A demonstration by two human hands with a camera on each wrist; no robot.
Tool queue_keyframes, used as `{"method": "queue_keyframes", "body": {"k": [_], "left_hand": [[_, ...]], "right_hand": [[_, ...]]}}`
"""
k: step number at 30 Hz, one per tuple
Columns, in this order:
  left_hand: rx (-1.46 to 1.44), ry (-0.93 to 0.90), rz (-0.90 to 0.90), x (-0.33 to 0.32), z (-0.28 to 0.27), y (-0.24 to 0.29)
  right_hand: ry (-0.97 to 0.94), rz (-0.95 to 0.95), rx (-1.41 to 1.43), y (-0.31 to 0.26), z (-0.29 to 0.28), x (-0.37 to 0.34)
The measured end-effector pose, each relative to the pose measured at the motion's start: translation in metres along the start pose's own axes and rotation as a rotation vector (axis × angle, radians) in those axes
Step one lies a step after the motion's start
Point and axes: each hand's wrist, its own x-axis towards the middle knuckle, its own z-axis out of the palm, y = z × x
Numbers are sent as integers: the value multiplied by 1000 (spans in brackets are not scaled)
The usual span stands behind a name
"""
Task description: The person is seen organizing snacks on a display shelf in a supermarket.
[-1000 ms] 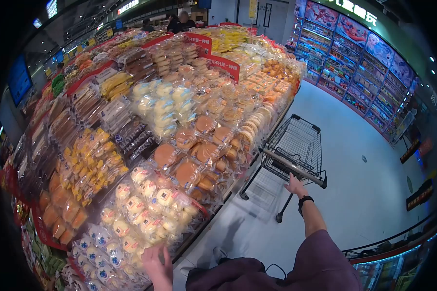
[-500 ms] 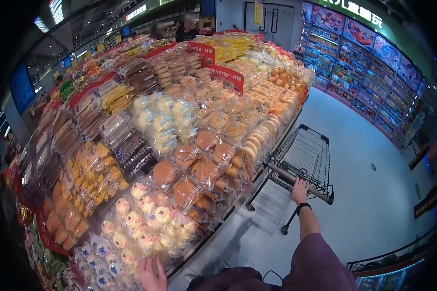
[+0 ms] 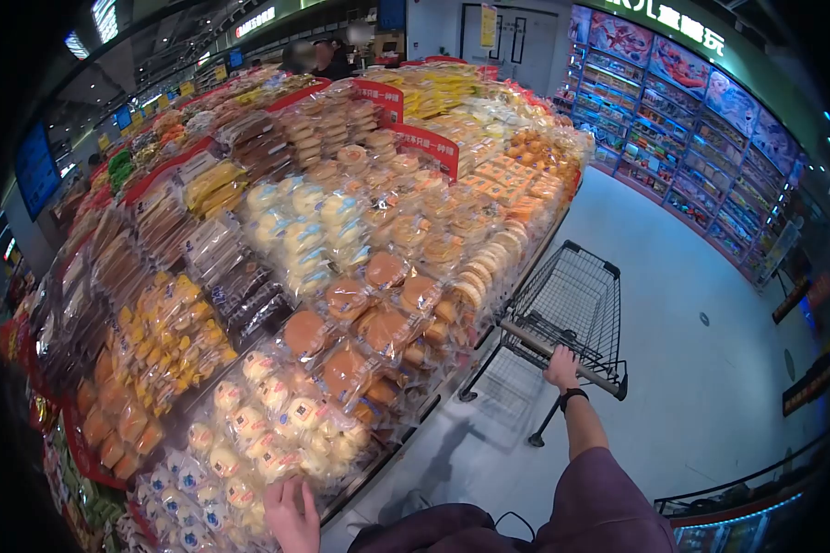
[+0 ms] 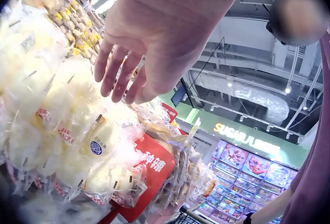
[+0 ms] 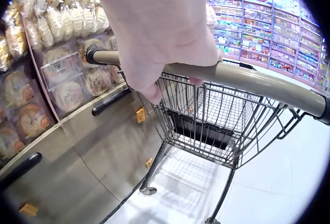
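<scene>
My right hand (image 3: 562,369) grips the handle (image 5: 242,79) of a black wire shopping cart (image 3: 567,295); in the right wrist view the fingers curl over the bar and the basket (image 5: 206,110) shows below. At the front edge of the display, my left hand (image 3: 292,516) is beside the wrapped cream-coloured buns (image 3: 249,422). The left wrist view shows that hand (image 4: 149,43) with its fingers loosely extended above the bagged buns (image 4: 62,100), holding nothing visible; whether it touches them I cannot tell.
Wrapped brown round cakes (image 3: 383,330), yellow packets (image 3: 171,341) and other snacks fill the sloping display. Red signs (image 3: 426,150) stand among them. Lit shelves (image 3: 682,120) line the far right, beyond the pale floor (image 3: 654,369). People (image 3: 327,60) stand at the far back.
The right hand has closed round the cart handle, where its fingers were more extended a second ago. The left hand has lowered slightly and stays near the buns.
</scene>
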Motion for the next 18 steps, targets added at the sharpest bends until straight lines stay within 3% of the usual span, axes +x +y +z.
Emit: {"method": "queue_keyframes", "body": {"k": [7, 9, 12, 18], "left_hand": [[-32, -33, 31, 7, 5, -2], [-77, -48, 15, 8, 7, -7], [-73, 78, 77, 8, 11, -4], [47, 55, 115, 13, 8, -5]], "right_hand": [[-21, -2, 61, -2, 9, -5], [44, -23, 106, -5, 8, -11], [88, -54, 220, -4, 4, -23], [168, -130, 245, 4, 5, -57]]}}
